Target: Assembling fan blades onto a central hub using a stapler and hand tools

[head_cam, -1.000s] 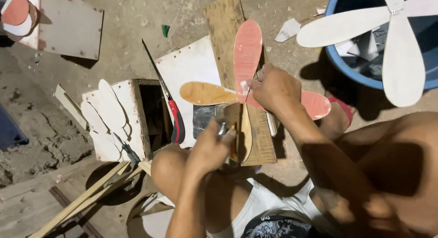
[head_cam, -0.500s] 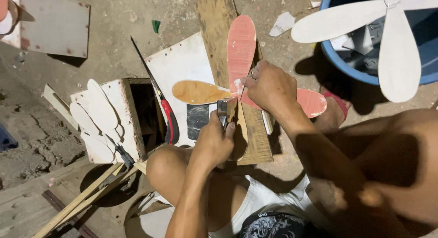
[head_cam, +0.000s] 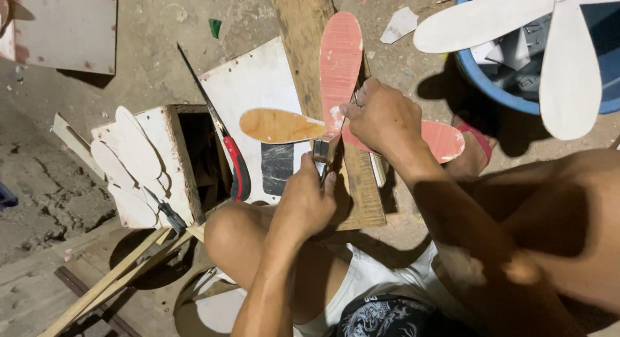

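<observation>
Person seated on the floor, knees drawn up. Right hand [head_cam: 382, 117] clamped on the hub of a three-bladed wooden propeller [head_cam: 340, 65]: two blades pink, one bare wood, lying over a plank [head_cam: 361, 195]. Left hand [head_cam: 303, 201] closed round a small dark tool [head_cam: 321, 157], probably pliers, its tip at the hub; hands close together, not touching. Red-handled saw [head_cam: 226, 149] leans on an open white box [head_cam: 174, 162]. White blade cut-outs [head_cam: 132, 156] stacked on the box. Blue tub [head_cam: 491, 85] at upper right.
</observation>
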